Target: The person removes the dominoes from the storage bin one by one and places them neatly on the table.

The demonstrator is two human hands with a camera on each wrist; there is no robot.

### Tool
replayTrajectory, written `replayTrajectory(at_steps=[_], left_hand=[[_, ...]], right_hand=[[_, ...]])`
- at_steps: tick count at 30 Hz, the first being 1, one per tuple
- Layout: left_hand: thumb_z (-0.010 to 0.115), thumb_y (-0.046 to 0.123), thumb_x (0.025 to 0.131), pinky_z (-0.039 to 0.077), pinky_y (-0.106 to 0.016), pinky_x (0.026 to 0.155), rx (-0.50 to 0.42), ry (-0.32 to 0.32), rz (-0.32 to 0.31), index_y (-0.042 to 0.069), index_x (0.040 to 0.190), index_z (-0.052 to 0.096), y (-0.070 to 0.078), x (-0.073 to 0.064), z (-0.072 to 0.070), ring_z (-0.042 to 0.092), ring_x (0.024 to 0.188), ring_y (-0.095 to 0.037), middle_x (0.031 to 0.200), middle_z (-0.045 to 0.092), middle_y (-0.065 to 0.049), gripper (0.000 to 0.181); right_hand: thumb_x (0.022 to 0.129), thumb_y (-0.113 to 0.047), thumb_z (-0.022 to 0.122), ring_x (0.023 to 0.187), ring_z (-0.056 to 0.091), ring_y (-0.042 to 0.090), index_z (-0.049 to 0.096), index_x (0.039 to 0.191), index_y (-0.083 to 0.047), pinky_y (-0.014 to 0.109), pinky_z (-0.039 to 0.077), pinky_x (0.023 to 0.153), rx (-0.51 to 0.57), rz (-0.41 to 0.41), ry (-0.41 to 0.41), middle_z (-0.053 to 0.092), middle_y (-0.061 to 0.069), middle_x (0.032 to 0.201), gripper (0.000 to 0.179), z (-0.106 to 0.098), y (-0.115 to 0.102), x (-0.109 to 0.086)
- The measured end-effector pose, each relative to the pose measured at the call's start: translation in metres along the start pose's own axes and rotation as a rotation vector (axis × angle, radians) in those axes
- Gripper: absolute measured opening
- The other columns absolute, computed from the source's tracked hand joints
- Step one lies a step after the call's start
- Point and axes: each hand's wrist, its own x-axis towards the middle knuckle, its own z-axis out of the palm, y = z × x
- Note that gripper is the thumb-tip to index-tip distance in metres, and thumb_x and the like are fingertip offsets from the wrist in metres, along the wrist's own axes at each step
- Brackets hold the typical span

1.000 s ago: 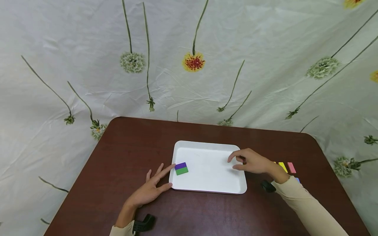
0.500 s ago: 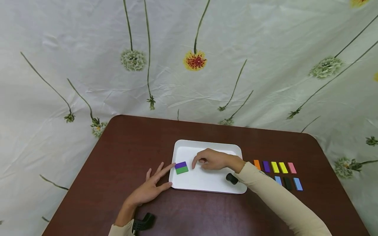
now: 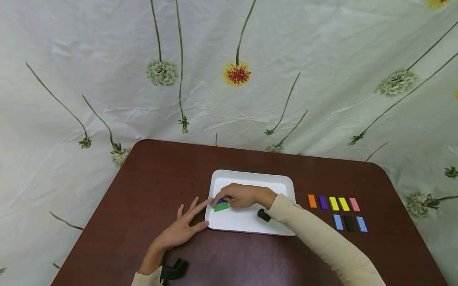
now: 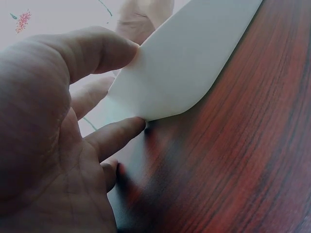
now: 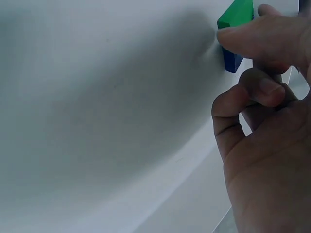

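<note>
A white tray (image 3: 250, 222) lies on the table. Near its left wall a purple block (image 3: 219, 201) and a green block (image 3: 221, 207) lie side by side, touching. My right hand (image 3: 240, 195) reaches over them, its thumb and forefinger at the two ends of the purple block in a pinch. In the right wrist view the thumb (image 5: 262, 39) touches the near end of the blocks, and the other fingers are curled. My left hand (image 3: 180, 230) has its fingers spread and fairly straight, fingertips and thumb touching the tray's left edge (image 4: 170, 63).
Right of the tray lie two rows of blocks: orange (image 3: 312, 201), purple (image 3: 323, 202), yellow (image 3: 334, 203) and pink (image 3: 354, 204) behind, light blue (image 3: 338, 222) and black (image 3: 349, 223) in front. A flowered cloth (image 3: 200, 99) hangs behind the table (image 3: 171, 167).
My right hand has travelled left across the tray, from its right side to the purple and green blocks, uncovering the rows of blocks. My left hand has stayed at the tray's edge.
</note>
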Motion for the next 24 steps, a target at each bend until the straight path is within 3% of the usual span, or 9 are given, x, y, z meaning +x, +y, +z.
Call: replayTrajectory(at_steps=[8,13,16,24], left_hand=[[0.060,0.033,0.101,-0.021,-0.063,0.113,-0.010,-0.006,-0.005,0.031,0.158,0.031,-0.0007,-0.0005,0.0005,-0.004,0.156,-0.037,0.166,0.026,-0.008,0.064],[0.060,0.035,0.101,-0.020,-0.060,0.115,-0.005,-0.010,-0.025,0.034,0.159,0.028,-0.0016,-0.0004,0.0001,-0.003,0.157,-0.033,0.166,0.025,-0.005,0.066],[0.060,0.035,0.101,-0.020,-0.060,0.115,-0.010,-0.013,-0.031,0.034,0.159,0.028,-0.0019,-0.0001,0.0001,-0.003,0.157,-0.033,0.166,0.024,-0.005,0.066],[0.060,0.034,0.101,-0.021,-0.062,0.113,-0.014,-0.003,-0.009,0.032,0.159,0.030,-0.0030,0.0001,0.0012,-0.004,0.156,-0.036,0.166,0.026,-0.008,0.065]], right_hand=[[0.087,0.017,0.046,0.085,0.046,0.007,0.071,0.123,-0.018,0.017,0.037,0.079,-0.040,0.058,-0.023,0.052,-0.002,0.085,0.056,0.0008,-0.0054,0.0043],[0.085,0.017,0.048,0.077,0.042,0.005,0.071,0.123,-0.017,0.017,0.035,0.074,-0.059,0.061,-0.008,0.042,-0.007,0.075,0.056,0.0011,-0.0054,0.0040],[0.082,0.017,0.053,0.074,0.040,0.004,0.069,0.125,-0.016,0.017,0.034,0.074,-0.041,0.073,-0.022,0.036,-0.008,0.071,0.056,0.0020,-0.0059,0.0038],[0.083,0.003,0.071,0.069,0.038,0.002,0.066,0.125,-0.011,0.017,0.035,0.073,-0.041,0.077,-0.018,0.037,-0.007,0.070,0.045,0.0033,-0.0071,0.0005]])
